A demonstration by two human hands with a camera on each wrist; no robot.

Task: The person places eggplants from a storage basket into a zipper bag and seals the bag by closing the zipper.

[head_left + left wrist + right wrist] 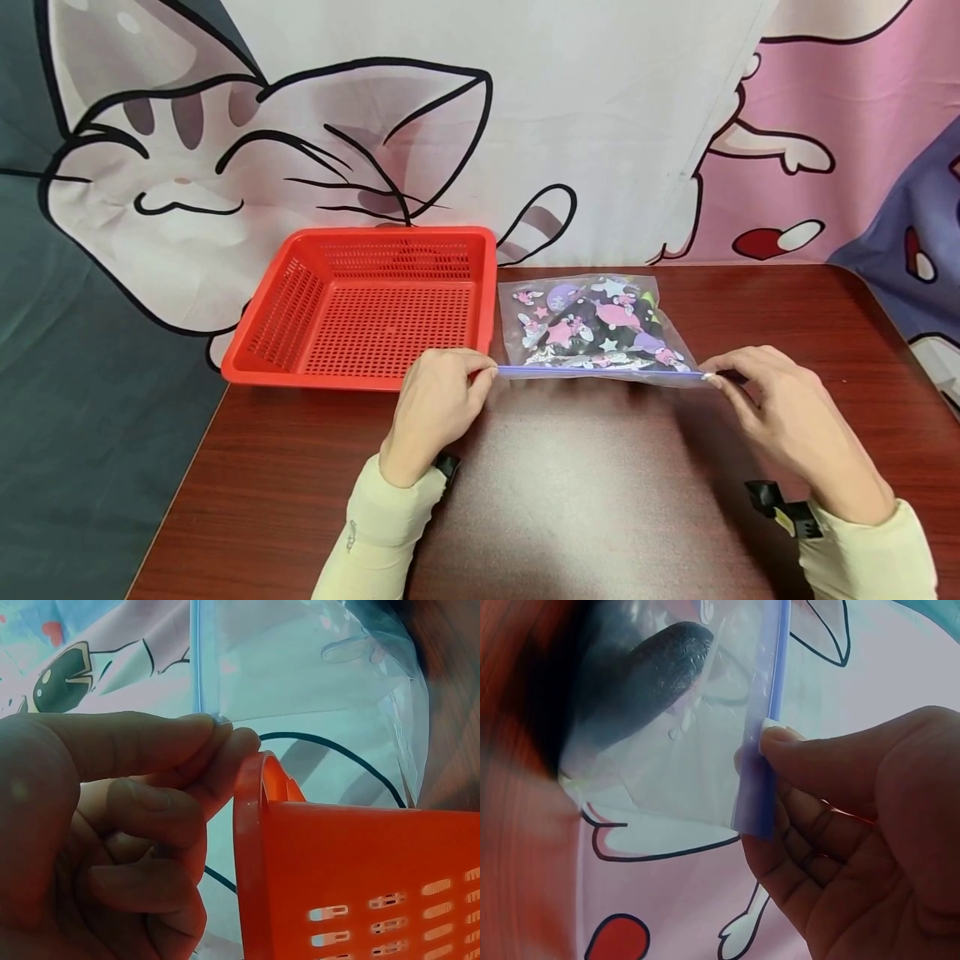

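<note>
A clear zip bag (577,321) printed with pink, purple and white figures lies on the table, its purple zip edge toward me. Something dark (667,667) shows through the plastic in the right wrist view. My left hand (442,400) pinches the left end of the zip edge between thumb and forefinger, beside the basket's rim. At the other end, my right hand (787,417) pinches a small white slider (770,729) on the purple strip. The zip edge is stretched straight between both hands. Whether the zip is fully closed I cannot tell.
A red plastic basket (322,385) with perforated walls stands left of the bag, close to my left hand. The brown wooden table (600,500) ends at a printed cat curtain (600,125) behind. Black straps (783,508) sit at both wrists.
</note>
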